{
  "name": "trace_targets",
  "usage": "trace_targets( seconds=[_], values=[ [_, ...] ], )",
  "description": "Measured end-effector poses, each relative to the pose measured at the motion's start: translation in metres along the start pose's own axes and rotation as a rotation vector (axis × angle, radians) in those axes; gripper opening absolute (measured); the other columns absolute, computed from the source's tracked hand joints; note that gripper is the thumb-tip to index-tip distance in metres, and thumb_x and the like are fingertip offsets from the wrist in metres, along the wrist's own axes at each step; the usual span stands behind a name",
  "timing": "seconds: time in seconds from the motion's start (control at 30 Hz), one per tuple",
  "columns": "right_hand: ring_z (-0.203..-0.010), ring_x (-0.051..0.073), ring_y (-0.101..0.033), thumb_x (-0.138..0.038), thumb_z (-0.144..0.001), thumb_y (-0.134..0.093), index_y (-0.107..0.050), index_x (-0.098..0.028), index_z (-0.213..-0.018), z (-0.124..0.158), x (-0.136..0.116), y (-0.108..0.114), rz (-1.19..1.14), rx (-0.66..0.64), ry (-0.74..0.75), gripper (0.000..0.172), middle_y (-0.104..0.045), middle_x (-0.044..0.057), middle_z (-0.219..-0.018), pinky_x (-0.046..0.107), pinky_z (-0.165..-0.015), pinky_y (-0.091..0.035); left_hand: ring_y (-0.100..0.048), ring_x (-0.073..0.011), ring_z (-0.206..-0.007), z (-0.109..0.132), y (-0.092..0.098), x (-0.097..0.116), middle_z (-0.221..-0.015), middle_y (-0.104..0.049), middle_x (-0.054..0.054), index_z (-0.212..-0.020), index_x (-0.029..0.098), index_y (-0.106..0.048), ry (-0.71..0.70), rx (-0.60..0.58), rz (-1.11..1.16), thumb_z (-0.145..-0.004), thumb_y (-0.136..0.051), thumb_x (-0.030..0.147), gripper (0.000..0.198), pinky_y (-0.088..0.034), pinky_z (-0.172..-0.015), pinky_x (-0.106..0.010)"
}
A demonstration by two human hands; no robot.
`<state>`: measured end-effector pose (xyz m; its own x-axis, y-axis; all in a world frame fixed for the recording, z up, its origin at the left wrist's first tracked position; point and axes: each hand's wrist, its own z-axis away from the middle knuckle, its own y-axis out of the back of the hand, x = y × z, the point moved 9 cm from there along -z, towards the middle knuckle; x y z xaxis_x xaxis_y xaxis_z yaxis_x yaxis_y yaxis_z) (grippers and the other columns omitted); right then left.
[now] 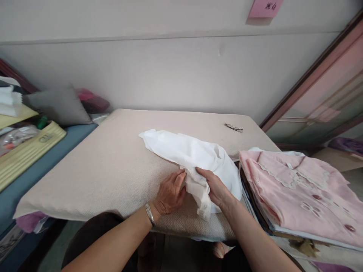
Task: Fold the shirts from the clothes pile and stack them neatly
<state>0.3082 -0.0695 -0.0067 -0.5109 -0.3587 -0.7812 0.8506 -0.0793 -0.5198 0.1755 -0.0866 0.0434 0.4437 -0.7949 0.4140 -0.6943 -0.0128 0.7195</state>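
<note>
A thin white garment (181, 147) lies crumpled across the table, its narrow end pointing to the far left. From its near edge hangs an off-white band (200, 189), partly folded over. My left hand (170, 192), with a silver bangle at the wrist, pinches the left edge of that band between thumb and fingers. On the other side my right hand (214, 185) grips the cloth, thumb on top and the remaining fingers hidden beneath the fabric. Both hands are close together near the table's front edge.
A beige cloth covers the table (93, 170). Near its back right corner lies a small slender tool (234, 127). A folded pink blouse (306, 185) tops a pile at the right. Left stand a grey cushion (61, 105) and a yellow basket (34, 155). A wall rises behind.
</note>
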Motion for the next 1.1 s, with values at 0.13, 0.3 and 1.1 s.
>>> trace_targets(
  seconds=[0.13, 0.3, 1.1],
  values=[
    [-0.078, 0.020, -0.070, -0.042, -0.085, -0.075, -0.076, -0.014, -0.102, 0.007, -0.009, -0.010, -0.044, -0.092, 0.050, 0.033, -0.078, 0.007, -0.090, 0.030, -0.075, -0.054, -0.059, -0.0221, -0.128, -0.008, 0.015, -0.011, -0.136, -0.062, -0.011, -0.140, 0.023, -0.049, 0.055, 0.046, 0.046, -0.100, -0.044, 0.016, 0.040, -0.051, -0.111, -0.040],
    [-0.065, 0.014, -0.063, -0.038, -0.078, -0.082, -0.076, -0.015, -0.100, 0.011, -0.013, -0.016, 0.001, -0.102, 0.046, 0.032, -0.075, 0.003, -0.082, 0.024, -0.065, -0.049, -0.049, -0.0232, -0.141, -0.014, 0.012, -0.039, -0.148, -0.054, -0.011, -0.152, 0.025, -0.040, 0.130, 0.000, -0.028, -0.098, -0.040, 0.010, 0.056, -0.045, -0.117, -0.044],
    [-0.058, 0.013, -0.058, -0.051, -0.075, -0.080, -0.073, -0.014, -0.083, 0.019, 0.042, -0.016, 0.296, -0.180, -0.280, 0.038, -0.069, 0.001, -0.070, 0.025, -0.058, -0.044, -0.049, -0.0347, -0.137, -0.018, 0.129, -0.113, -0.146, -0.052, -0.021, -0.134, 0.012, -0.053, 0.430, 0.210, -0.437, -0.085, -0.046, 0.013, 0.050, -0.049, -0.104, -0.049]
  ],
)
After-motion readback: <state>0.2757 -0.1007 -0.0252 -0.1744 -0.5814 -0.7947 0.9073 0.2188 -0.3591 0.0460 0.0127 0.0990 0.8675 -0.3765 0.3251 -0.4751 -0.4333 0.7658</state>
